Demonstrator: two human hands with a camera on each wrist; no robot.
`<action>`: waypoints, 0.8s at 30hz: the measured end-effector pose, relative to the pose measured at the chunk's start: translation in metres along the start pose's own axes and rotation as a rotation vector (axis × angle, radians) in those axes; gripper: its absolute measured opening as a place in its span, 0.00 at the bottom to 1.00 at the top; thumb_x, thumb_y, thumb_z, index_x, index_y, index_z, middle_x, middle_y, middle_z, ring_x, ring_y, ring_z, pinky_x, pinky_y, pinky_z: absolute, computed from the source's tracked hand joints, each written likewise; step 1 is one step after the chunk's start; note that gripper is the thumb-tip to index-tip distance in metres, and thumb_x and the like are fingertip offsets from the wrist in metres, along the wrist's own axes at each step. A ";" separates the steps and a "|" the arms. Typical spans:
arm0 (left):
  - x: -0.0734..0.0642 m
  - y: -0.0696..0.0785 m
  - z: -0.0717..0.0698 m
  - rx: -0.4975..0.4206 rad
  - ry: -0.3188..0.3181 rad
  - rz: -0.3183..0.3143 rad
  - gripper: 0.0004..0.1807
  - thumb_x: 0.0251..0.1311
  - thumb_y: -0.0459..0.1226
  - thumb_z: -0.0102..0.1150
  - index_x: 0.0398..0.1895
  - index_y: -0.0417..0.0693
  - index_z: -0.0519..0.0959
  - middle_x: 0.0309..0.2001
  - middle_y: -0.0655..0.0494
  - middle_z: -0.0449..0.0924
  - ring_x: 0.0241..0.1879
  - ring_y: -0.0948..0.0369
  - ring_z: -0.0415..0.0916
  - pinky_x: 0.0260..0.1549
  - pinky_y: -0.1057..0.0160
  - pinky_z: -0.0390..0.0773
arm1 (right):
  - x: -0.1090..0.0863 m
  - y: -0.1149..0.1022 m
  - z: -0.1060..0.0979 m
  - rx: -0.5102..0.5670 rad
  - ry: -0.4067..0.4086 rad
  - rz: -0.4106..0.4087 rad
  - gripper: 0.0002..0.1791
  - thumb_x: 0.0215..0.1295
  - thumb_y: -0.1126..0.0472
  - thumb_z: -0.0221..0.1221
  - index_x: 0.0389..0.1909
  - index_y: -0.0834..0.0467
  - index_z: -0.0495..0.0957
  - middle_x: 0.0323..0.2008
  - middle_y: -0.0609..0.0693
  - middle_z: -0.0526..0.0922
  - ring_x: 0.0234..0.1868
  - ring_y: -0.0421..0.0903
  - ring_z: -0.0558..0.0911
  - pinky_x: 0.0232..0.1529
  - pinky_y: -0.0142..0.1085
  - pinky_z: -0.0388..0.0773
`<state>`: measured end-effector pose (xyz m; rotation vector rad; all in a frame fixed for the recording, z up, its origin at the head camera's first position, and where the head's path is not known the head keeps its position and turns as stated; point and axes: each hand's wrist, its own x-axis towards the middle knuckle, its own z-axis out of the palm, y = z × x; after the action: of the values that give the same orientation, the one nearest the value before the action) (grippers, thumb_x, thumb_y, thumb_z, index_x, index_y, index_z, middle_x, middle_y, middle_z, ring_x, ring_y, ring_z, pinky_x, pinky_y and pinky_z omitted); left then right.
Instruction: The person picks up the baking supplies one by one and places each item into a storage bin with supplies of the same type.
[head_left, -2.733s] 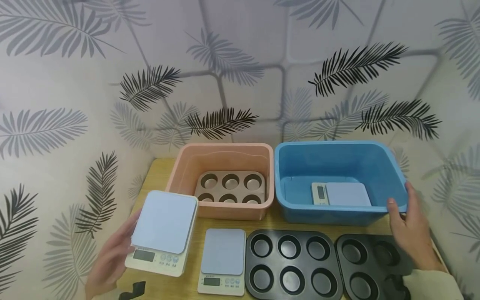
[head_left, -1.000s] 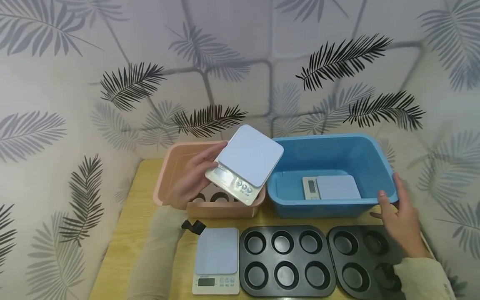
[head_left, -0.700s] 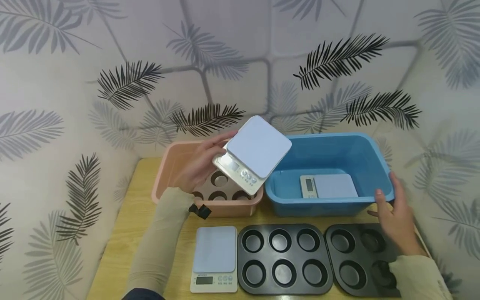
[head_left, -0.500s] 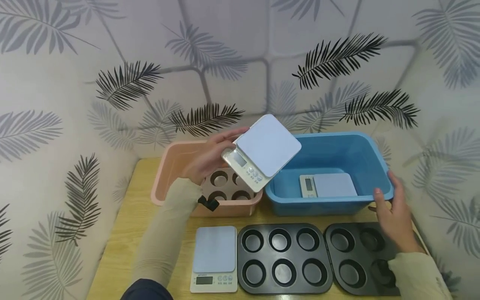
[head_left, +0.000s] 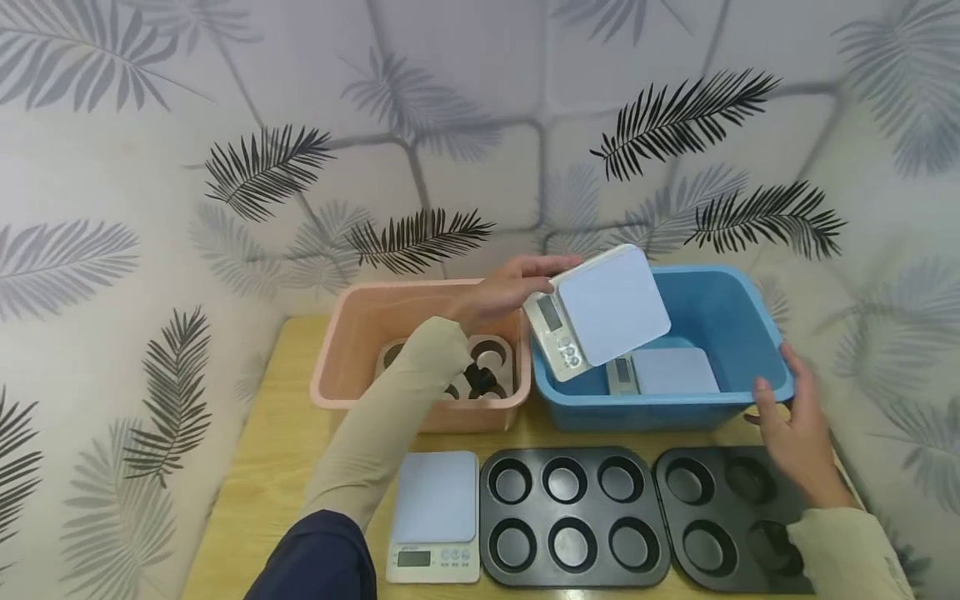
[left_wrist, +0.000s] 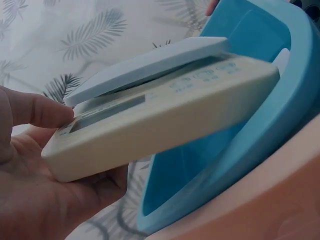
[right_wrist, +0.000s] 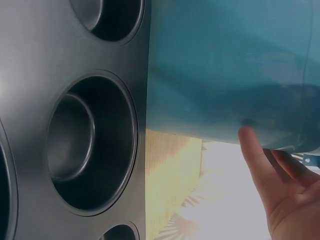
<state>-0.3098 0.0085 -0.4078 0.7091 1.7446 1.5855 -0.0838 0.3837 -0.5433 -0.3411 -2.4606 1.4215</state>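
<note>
My left hand (head_left: 498,293) pinches a white kitchen scale (head_left: 613,307) by its display end, thumb on top and fingers beneath. The scale hangs tilted over the left part of the blue tub (head_left: 637,400). In the left wrist view the scale (left_wrist: 165,130) overlaps the tub's rim, its weighing plate facing up. Inside the tub another kitchen scale (head_left: 675,371) lies flat, partly hidden by the held one. My right hand (head_left: 801,442) holds the tub's front right corner; in the right wrist view its thumb (right_wrist: 252,150) presses the blue wall.
A pink tub (head_left: 330,350) containing a light brown muffin tin (head_left: 501,343) stands left of the blue one, under my left forearm. In front lie a third kitchen scale (head_left: 435,500), a dark muffin tin (head_left: 540,517) and another dark muffin tin (head_left: 738,525) on the wooden table (head_left: 247,500).
My left hand has carried the scale from the table's left side, across the pink tub, to above the blue tub, turning it on the way. My right hand stays at the blue tub's corner.
</note>
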 end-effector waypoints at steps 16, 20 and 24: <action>0.043 -0.010 0.029 0.137 0.025 -0.109 0.30 0.80 0.29 0.49 0.82 0.52 0.65 0.88 0.51 0.56 0.86 0.50 0.58 0.85 0.41 0.60 | -0.004 -0.001 0.002 -0.035 0.020 -0.031 0.40 0.86 0.52 0.50 0.91 0.48 0.45 0.83 0.75 0.56 0.69 0.82 0.70 0.35 0.09 0.73; 0.055 -0.010 0.037 0.111 0.026 -0.116 0.30 0.79 0.27 0.49 0.81 0.45 0.64 0.87 0.49 0.57 0.85 0.48 0.59 0.84 0.41 0.61 | 0.000 0.001 0.001 -0.049 0.023 -0.041 0.40 0.86 0.53 0.49 0.91 0.50 0.44 0.83 0.77 0.55 0.71 0.85 0.68 0.34 0.07 0.70; 0.067 -0.010 0.044 0.092 0.027 -0.138 0.26 0.79 0.26 0.49 0.78 0.44 0.65 0.87 0.48 0.57 0.85 0.48 0.59 0.83 0.43 0.64 | 0.003 0.001 0.001 -0.053 0.020 -0.040 0.40 0.86 0.53 0.49 0.90 0.51 0.44 0.83 0.77 0.55 0.72 0.86 0.67 0.34 0.07 0.69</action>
<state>-0.3173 0.0865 -0.4270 0.5993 1.8543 1.4358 -0.0866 0.3844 -0.5448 -0.3144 -2.4786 1.3331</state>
